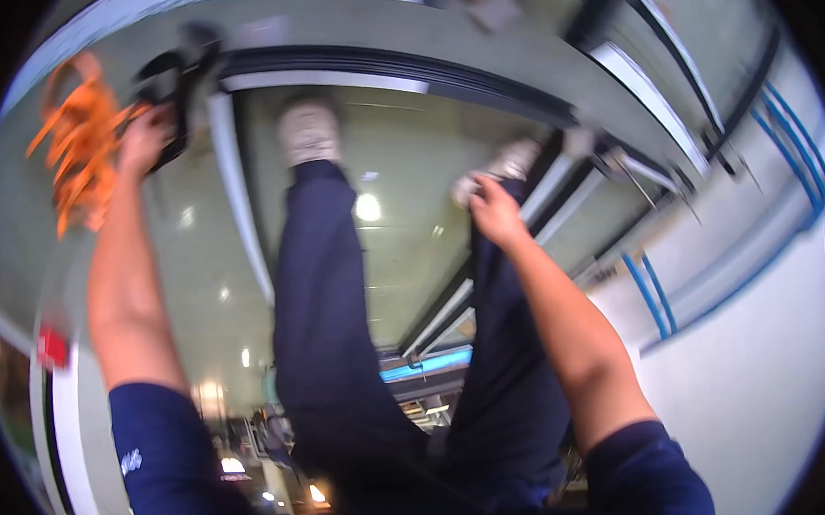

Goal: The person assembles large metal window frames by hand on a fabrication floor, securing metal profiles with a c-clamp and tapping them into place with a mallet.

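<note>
My left hand [145, 139] is closed on an orange ratchet strap [82, 149], held out at the upper left. Its orange webbing hangs in a loose, looped bundle. A black part [173, 97], blurred by motion, shows right beside my fingers. My right hand [498, 214] hangs in front of my right trouser leg [498, 290], close above the shoe [497, 171] in this view. Nothing shows in it, and its thumb and forefinger are a little apart.
A black and white frame [365, 64] lies along the floor ahead of my feet. More dark and pale rails [646, 87] run off to the right. Blue bars [793, 140] edge a white surface at the far right. A red object [52, 347] is at the left.
</note>
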`<action>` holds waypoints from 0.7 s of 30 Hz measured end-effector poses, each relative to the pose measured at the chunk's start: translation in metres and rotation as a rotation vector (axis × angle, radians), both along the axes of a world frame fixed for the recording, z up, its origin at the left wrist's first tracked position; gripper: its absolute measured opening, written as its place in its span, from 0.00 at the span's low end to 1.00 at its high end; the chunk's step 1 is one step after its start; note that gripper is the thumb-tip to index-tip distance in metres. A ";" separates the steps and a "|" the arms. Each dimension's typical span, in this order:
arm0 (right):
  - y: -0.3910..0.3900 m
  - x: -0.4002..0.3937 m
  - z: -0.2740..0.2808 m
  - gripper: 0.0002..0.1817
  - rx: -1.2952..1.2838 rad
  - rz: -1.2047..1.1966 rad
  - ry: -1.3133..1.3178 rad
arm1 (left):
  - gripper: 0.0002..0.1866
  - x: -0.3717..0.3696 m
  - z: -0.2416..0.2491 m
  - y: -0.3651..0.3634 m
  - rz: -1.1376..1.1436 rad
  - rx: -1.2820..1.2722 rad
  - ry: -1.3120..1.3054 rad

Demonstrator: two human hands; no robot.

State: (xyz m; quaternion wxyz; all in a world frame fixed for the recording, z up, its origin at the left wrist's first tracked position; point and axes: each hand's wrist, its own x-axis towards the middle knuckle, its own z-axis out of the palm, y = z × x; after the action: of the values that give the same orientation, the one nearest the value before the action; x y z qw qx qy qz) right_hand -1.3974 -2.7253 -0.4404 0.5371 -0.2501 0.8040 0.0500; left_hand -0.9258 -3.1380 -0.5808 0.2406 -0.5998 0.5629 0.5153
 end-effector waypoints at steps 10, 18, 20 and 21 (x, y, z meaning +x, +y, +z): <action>0.077 -0.094 -0.006 0.25 0.254 -0.267 0.267 | 0.27 0.009 -0.032 0.018 -0.328 -0.150 -0.012; 0.034 -0.199 -0.057 0.50 0.186 -0.106 0.789 | 0.25 -0.051 0.042 0.085 -0.299 -0.500 -0.093; 0.028 -0.217 -0.065 0.47 0.209 -0.059 0.742 | 0.25 -0.056 0.049 0.103 -0.307 -0.526 -0.143; 0.026 -0.224 -0.065 0.45 0.254 -0.014 0.685 | 0.25 -0.060 0.054 0.111 -0.297 -0.504 -0.164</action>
State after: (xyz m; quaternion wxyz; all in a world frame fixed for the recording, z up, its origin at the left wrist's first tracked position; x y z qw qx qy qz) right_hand -1.6217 -2.6989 -0.5051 0.2640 -0.1445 0.9263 0.2267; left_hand -0.9857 -3.0270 -0.5273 0.2012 -0.5914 0.7333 0.2685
